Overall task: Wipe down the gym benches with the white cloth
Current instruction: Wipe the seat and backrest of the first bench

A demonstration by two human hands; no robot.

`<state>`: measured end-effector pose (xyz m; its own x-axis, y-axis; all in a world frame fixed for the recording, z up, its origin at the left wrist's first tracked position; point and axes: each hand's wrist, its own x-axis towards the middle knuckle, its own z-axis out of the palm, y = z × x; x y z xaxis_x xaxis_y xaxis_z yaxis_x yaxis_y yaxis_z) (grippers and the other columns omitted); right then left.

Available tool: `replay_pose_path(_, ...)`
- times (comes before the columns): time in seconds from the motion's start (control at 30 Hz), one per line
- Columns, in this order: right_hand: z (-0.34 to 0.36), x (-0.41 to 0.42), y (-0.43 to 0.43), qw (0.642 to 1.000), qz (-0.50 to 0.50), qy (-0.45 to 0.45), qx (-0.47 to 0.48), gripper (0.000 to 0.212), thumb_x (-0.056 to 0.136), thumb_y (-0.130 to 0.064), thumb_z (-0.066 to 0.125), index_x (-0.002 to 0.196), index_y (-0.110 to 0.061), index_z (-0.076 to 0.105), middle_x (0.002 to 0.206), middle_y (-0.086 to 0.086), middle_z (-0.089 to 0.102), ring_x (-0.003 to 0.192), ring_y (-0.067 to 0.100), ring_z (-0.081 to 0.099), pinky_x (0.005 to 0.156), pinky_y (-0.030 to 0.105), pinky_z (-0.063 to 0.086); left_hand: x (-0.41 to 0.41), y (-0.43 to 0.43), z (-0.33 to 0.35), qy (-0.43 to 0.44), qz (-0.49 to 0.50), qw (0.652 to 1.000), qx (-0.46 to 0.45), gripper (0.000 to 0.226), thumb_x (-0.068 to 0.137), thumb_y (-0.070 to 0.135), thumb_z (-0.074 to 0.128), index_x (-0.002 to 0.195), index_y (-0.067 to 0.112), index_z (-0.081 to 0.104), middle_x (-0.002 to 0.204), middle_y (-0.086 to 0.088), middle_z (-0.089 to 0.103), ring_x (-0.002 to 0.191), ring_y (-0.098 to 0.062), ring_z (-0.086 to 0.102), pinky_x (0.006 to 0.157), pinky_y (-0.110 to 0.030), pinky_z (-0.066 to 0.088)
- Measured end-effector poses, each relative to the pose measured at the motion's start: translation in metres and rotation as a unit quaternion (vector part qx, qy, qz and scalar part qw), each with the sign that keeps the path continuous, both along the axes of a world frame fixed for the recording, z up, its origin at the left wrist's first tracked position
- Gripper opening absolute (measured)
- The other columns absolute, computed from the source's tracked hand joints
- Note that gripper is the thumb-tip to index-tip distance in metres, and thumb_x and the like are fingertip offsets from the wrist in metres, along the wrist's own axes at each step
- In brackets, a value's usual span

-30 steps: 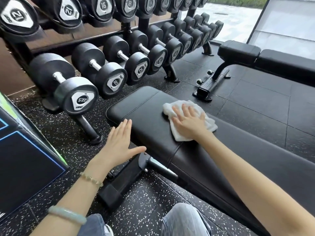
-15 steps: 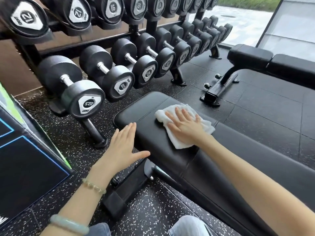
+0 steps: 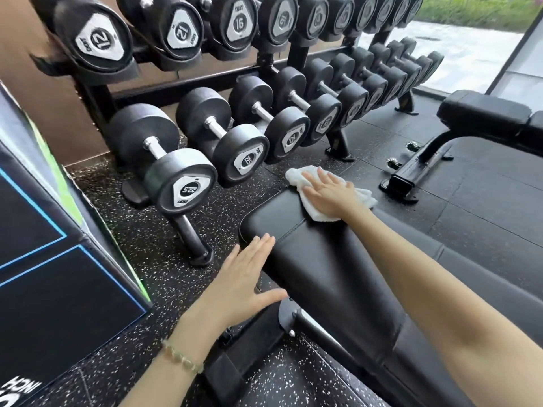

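Crumpled white cloth [image 3: 311, 208] at far edge of black padded bench [image 3: 332, 268], second bench [image 3: 484, 113] beyond

A long black padded vinyl gym bench [image 3: 323, 277] with a stitched seam across its head end stands on a black rubber floor flecked with white [image 3: 147, 236]. A crumpled white cloth [image 3: 298, 177] lies on the far corner of the bench's pad, and the right hand [image 3: 332, 195] lies flat on top of it, fingers straight. On the same floor stand the tubular feet of a black steel dumbbell rack [image 3: 192, 242] just beside the bench's head end, a second black padded bench [image 3: 482, 111] well apart to the right, and a dark printed board with blue lines [image 3: 58, 304] on the left.
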<state>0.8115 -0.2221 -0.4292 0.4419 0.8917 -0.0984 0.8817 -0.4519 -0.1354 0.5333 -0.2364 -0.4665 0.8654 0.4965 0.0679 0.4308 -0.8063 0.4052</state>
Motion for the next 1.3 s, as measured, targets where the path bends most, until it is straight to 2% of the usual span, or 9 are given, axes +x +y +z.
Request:
replay_pose_path(0.17,-0.008,-0.043,0.007,0.994,0.093,-0.050,0.001,0.051,0.098,-0.050,0.015,0.148,-0.042,0.011,0.157,-0.003,0.009,0.145,0.019,-0.001,0.110,0.057,0.010,-0.016,0.006,0.002,-0.004,0.049,0.997,0.065,0.090,0.082,0.071,0.027,0.150,0.019,0.000,0.156,0.008,-0.003,0.140,0.001,-0.010,0.117,-0.031,-0.006)
replay_pose_path(0.4,-0.007,-0.115,-0.051,0.975,0.222,-0.032,-0.008,0.050,0.100,-0.053,0.018,0.148,-0.047,0.005,0.160,-0.006,-0.006,0.146,0.020,-0.010,0.113,0.060,-0.001,-0.025,0.004,0.024,0.023,0.128,0.991,0.026,0.109,0.078,0.069,0.043,0.147,0.014,-0.020,0.155,-0.001,-0.021,0.141,-0.008,-0.019,0.110,-0.025,-0.013)
replay_pose_path(0.53,-0.009,-0.113,-0.104,0.976,0.214,-0.029,-0.017,0.068,0.076,-0.068,-0.011,0.143,-0.053,-0.007,0.160,-0.006,-0.011,0.145,0.021,-0.015,0.115,0.055,-0.007,-0.011,-0.011,0.026,0.010,0.109,0.993,0.031,0.111,0.075,0.070,0.047,0.147,0.014,-0.017,0.156,-0.001,-0.019,0.141,-0.009,-0.017,0.111,-0.026,-0.012)
replay_pose_path(0.7,-0.007,-0.081,-0.185,0.987,0.157,-0.028,-0.012,0.067,0.066,-0.072,-0.030,0.131,-0.058,-0.021,0.156,-0.014,-0.019,0.137,0.007,-0.025,0.114,0.046,-0.008,0.011,-0.026,0.024,0.020,0.078,0.996,0.036,0.110,0.075,0.071,0.049,0.149,0.014,-0.010,0.157,-0.003,-0.012,0.144,-0.014,-0.011,0.114,-0.030,-0.008)
replay_pose_path(0.8,-0.004,-0.054,-0.221,0.994,0.106,-0.026,-0.020,0.075,0.054,-0.076,-0.041,0.125,-0.061,-0.025,0.150,-0.021,-0.021,0.133,-0.001,-0.027,0.113,0.041,-0.006,0.019,-0.030,0.017,0.054,0.070,0.994,0.057,0.120,0.061,0.093,0.017,0.150,0.015,-0.002,0.158,-0.004,-0.004,0.144,-0.017,-0.006,0.115,-0.034,-0.004)
replay_pose_path(0.9,0.003,-0.028,-0.225,0.999,0.046,-0.003,-0.028,0.063,0.067,-0.078,-0.019,0.128,-0.063,-0.020,0.156,-0.018,-0.016,0.138,-0.001,-0.021,0.114,0.042,-0.005,0.019,-0.031,0.012,0.070,0.069,0.993,0.063,0.131,0.048,0.095,-0.010,0.150,0.015,0.004,0.158,-0.004,0.003,0.145,-0.018,0.000,0.115,-0.036,-0.003)
replay_pose_path(1.03,0.005,-0.007,-0.185,0.999,0.005,-0.023,-0.037,0.051,0.098,-0.057,0.015,0.146,-0.050,-0.001,0.159,-0.012,-0.006,0.146,0.010,-0.008,0.115,0.048,0.001,0.023,-0.024,0.018,0.011,0.093,0.992,0.080,0.104,0.067,0.080,0.008,0.146,0.015,0.025,0.151,0.000,0.028,0.139,-0.016,0.020,0.115,-0.035,0.000)
replay_pose_path(1.1,0.005,-0.003,-0.155,0.999,0.001,-0.028,-0.030,0.053,0.098,-0.056,0.018,0.148,-0.047,0.001,0.160,-0.010,-0.004,0.146,0.011,-0.006,0.114,0.052,0.003,0.027,-0.017,0.018,-0.012,0.106,0.990,0.093,0.097,0.072,0.075,0.010,0.144,0.014,0.031,0.146,-0.001,0.035,0.136,-0.017,0.025,0.115,-0.035,0.002)
replay_pose_path(1.3,-0.001,-0.001,-0.057,1.000,0.015,-0.014,-0.004,0.054,0.097,-0.058,0.018,0.148,-0.045,0.005,0.160,-0.007,-0.002,0.146,0.014,-0.003,0.113,0.053,0.005,0.049,0.008,0.028,-0.057,0.126,0.989,0.060,0.091,0.083,0.074,0.017,0.145,0.009,0.029,0.152,-0.004,0.029,0.141,-0.013,0.018,0.116,-0.032,-0.002)
